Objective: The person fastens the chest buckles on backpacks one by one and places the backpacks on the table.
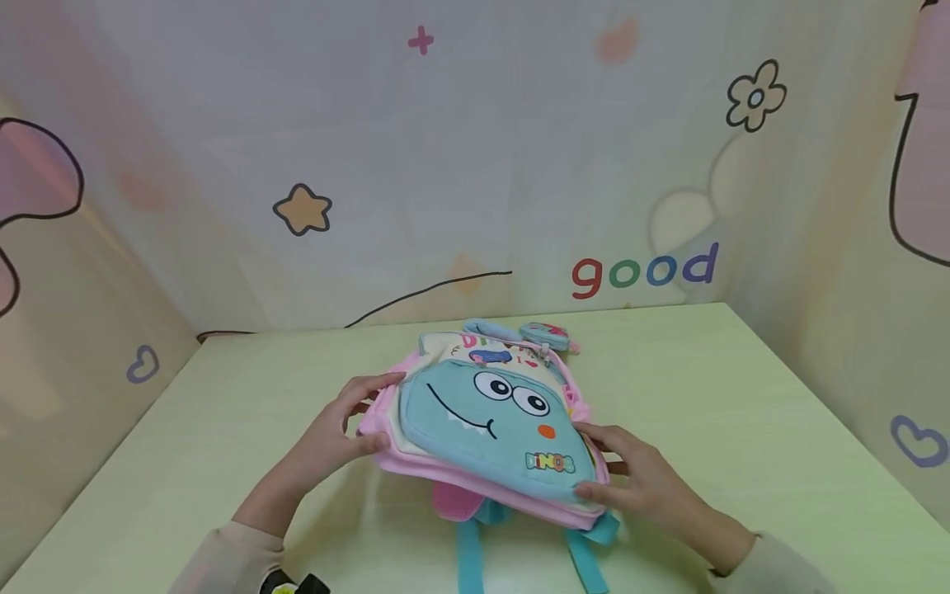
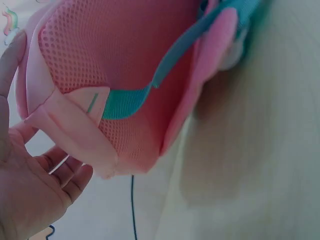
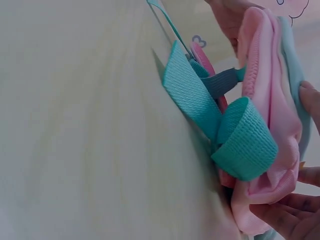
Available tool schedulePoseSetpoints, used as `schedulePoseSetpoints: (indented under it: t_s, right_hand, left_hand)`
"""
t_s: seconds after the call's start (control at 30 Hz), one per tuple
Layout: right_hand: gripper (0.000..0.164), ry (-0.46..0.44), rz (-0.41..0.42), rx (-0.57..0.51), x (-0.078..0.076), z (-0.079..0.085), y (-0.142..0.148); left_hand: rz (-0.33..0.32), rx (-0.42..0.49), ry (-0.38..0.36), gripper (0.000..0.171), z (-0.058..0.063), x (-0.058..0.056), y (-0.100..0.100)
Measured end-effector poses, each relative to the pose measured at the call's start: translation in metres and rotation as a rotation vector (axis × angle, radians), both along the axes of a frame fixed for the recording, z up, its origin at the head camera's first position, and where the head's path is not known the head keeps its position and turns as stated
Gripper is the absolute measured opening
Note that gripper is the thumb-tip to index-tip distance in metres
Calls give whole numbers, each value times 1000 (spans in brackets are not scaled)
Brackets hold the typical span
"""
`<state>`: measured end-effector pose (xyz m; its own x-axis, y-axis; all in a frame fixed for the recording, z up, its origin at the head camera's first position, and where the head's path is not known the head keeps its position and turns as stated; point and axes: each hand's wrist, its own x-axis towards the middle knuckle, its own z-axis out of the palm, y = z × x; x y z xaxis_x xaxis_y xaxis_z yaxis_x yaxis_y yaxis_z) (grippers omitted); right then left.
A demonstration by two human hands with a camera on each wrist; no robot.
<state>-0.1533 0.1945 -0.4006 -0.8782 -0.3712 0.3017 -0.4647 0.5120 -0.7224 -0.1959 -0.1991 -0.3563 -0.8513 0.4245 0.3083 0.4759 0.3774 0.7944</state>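
The backpack (image 1: 490, 437) lay between the two hands in the head view, over the near middle of the table (image 1: 223, 462), its blue dinosaur front turned up and towards the person. Its long axis ran from near to far: the pink base faced near, while the carry handle (image 1: 490, 328) and small pouch (image 1: 545, 336) marked the far end. The base was skewed, its left corner farther off than its right. The left hand (image 1: 337, 429) gripped the left side by that corner, and the right hand (image 1: 641, 478) held the right side close to the base, thumb on the blue front. The hands were well apart, with the bag's width between them. Neither had a gap to cross; the right one sat nearer to the person. That uneven hold across the long axis seemed the relation that counted most.

In the left wrist view, the mesh back panel (image 2: 125, 50) faced the table, tilted away from it near the left hand. One digit touched the bag's edge, and the others bent beside it; whether all touched could not be told.

In the right wrist view, teal webbing (image 3: 247, 142) hung between the bag and the table. The right hand's digits spanned the bag's thickness, from blue front to pink side, and the left hand showed beyond at the opposite side.
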Motion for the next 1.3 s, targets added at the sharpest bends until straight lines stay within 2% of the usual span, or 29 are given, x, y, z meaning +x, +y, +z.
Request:
schedulePoseSetpoints:
  t_s: [0.2, 0.33, 0.47, 0.57, 0.8, 1.1, 1.3]
  right_hand:
    - [66, -33, 7, -86, 3, -3, -12]
    - [67, -66, 17, -99, 6, -3, -21]
    - [67, -142, 36, -157, 8, -6, -29]
    - [66, -156, 68, -188, 8, -8, -34]
    - [66, -196, 139, -234, 8, -8, -40]
    - [67, -297, 202, -268, 6, -10, -59]
    - [67, -312, 253, -278, 5, -11, -68]
  left_hand:
    - [69, 54, 2, 62, 22, 9, 10]
    - [95, 101, 57, 62, 38, 14, 18]
    - [119, 127, 106, 64, 54, 20, 27]
    - [146, 134, 120, 64, 63, 23, 33]
    - [195, 184, 149, 61, 75, 31, 48]
    - [246, 216, 256, 55, 86, 41, 61]
    - [286, 197, 323, 57, 92, 44, 66]
